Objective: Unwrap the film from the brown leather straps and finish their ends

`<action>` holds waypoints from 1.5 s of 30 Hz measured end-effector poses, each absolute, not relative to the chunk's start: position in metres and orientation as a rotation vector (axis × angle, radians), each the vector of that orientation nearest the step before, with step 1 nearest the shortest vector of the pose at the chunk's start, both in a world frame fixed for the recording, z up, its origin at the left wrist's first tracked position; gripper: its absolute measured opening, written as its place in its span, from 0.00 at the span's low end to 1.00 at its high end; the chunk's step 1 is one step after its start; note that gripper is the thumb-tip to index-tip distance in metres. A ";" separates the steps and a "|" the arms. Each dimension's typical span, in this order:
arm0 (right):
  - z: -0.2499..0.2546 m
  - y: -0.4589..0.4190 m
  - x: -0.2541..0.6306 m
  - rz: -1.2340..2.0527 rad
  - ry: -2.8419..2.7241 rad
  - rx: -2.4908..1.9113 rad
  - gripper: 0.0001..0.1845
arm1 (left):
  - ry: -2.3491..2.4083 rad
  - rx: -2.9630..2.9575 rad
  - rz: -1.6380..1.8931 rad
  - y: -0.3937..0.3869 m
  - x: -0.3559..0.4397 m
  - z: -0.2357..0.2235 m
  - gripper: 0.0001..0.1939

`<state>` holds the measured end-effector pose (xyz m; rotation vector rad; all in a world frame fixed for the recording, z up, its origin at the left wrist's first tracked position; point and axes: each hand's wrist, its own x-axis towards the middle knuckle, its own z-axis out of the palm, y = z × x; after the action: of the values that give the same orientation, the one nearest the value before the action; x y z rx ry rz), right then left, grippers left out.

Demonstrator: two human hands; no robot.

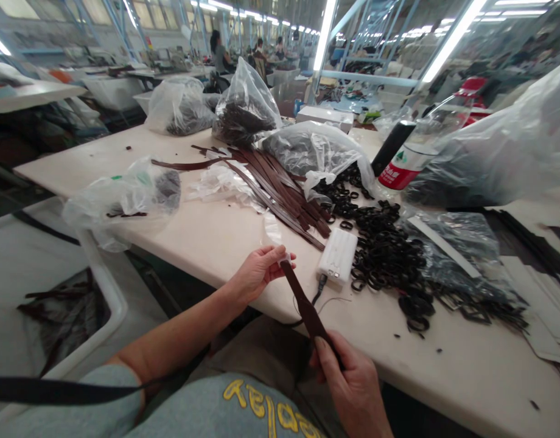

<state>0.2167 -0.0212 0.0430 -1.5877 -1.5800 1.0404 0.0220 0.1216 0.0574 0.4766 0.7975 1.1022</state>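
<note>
My left hand is closed at the narrow end of a brown leather strap, with a bit of white film or paper at the fingertips. Lower down, my right hand grips the wider part, thumb on top. The strap slants between the two hands, in front of the table edge. Just beyond it lies a white power bank with a black cable plugged in. A bundle of similar brown straps and crumpled white film lie farther back on the table.
Black loops are heaped on the pale table, right of the power bank. Plastic bags stand behind, near a cut bottle with a red label. A white bin is at left. Other people sit or stand far off.
</note>
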 end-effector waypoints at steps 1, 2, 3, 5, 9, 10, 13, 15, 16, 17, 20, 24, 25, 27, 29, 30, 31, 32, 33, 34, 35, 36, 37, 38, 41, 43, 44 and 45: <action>0.042 -0.021 0.217 1.046 -1.576 -1.588 0.20 | 0.797 0.475 1.107 0.121 0.022 0.057 0.14; 0.041 -0.022 0.217 1.049 -1.574 -1.589 0.19 | 0.801 0.470 1.113 0.122 0.022 0.057 0.14; 0.041 -0.022 0.218 1.049 -1.574 -1.589 0.19 | 0.811 0.463 1.116 0.122 0.022 0.057 0.14; 0.040 -0.023 0.219 1.044 -1.577 -1.595 0.18 | 0.833 0.455 1.114 0.122 0.022 0.056 0.13; 0.039 -0.024 0.221 1.020 -1.573 -1.618 0.20 | 0.861 0.455 1.113 0.123 0.021 0.055 0.14; 0.039 -0.024 0.220 1.013 -1.569 -1.621 0.20 | 0.860 0.454 1.114 0.123 0.022 0.055 0.15; 0.040 -0.023 0.219 1.003 -1.553 -1.632 0.20 | 0.845 0.457 1.122 0.122 0.022 0.057 0.16; 0.043 -0.019 0.215 1.025 -1.535 -1.629 0.19 | 0.817 0.470 1.125 0.121 0.024 0.059 0.18; 0.045 -0.016 0.213 1.050 -1.521 -1.619 0.19 | 0.805 0.478 1.123 0.119 0.026 0.060 0.19; 0.048 -0.011 0.210 1.085 -1.504 -1.602 0.19 | 0.798 0.485 1.116 0.117 0.029 0.061 0.19; 0.058 0.008 0.199 1.185 -1.444 -1.526 0.21 | 0.802 0.500 1.073 0.107 0.039 0.062 0.20; 0.068 0.029 0.194 1.228 -1.412 -1.416 0.22 | 0.784 0.526 1.010 0.104 0.045 0.063 0.19; 0.068 0.030 0.196 1.243 -1.422 -1.399 0.22 | 0.779 0.533 1.013 0.108 0.043 0.065 0.19; 0.065 0.026 0.204 1.310 -1.460 -1.385 0.21 | 0.777 0.541 1.066 0.120 0.034 0.070 0.19; 0.058 0.019 0.212 1.414 -1.479 -1.396 0.22 | 0.782 0.549 1.145 0.131 0.026 0.075 0.19; 0.054 0.015 0.216 1.460 -1.471 -1.408 0.24 | 0.787 0.557 1.163 0.134 0.023 0.076 0.19; 0.052 0.012 0.218 1.487 -1.455 -1.419 0.25 | 0.789 0.569 1.155 0.134 0.023 0.075 0.18; 0.050 0.010 0.219 1.492 -1.435 -1.427 0.26 | 0.786 0.586 1.119 0.131 0.025 0.074 0.18; 0.050 0.010 0.219 1.471 -1.412 -1.434 0.27 | 0.781 0.610 1.059 0.124 0.030 0.071 0.18; 0.051 0.010 0.219 1.437 -1.390 -1.437 0.27 | 0.772 0.645 0.982 0.116 0.036 0.068 0.17; 0.054 0.012 0.218 1.393 -1.368 -1.437 0.26 | 0.760 0.686 0.902 0.106 0.043 0.066 0.17; 0.057 0.013 0.217 1.349 -1.348 -1.432 0.25 | 0.744 0.727 0.831 0.097 0.049 0.064 0.16; 0.060 0.014 0.216 1.302 -1.330 -1.429 0.24 | 0.728 0.762 0.776 0.090 0.055 0.063 0.16; 0.063 0.015 0.215 1.260 -1.315 -1.428 0.23 | 0.713 0.782 0.747 0.085 0.059 0.064 0.16; 0.065 0.010 0.215 1.212 -1.314 -1.432 0.22 | 0.678 0.707 0.853 0.094 0.062 0.068 0.21; 0.061 0.005 0.213 1.217 -1.328 -1.451 0.22 | 0.696 0.612 0.976 0.107 0.060 0.069 0.24; 0.058 0.003 0.213 1.219 -1.345 -1.457 0.23 | 0.717 0.584 1.001 0.111 0.059 0.068 0.24; 0.055 0.001 0.211 1.210 -1.363 -1.462 0.24 | 0.742 0.581 0.993 0.112 0.059 0.066 0.24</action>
<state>0.2115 0.0013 0.0550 -1.4618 -1.3630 1.2101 0.0592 0.1122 0.0661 0.5809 0.7424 0.9926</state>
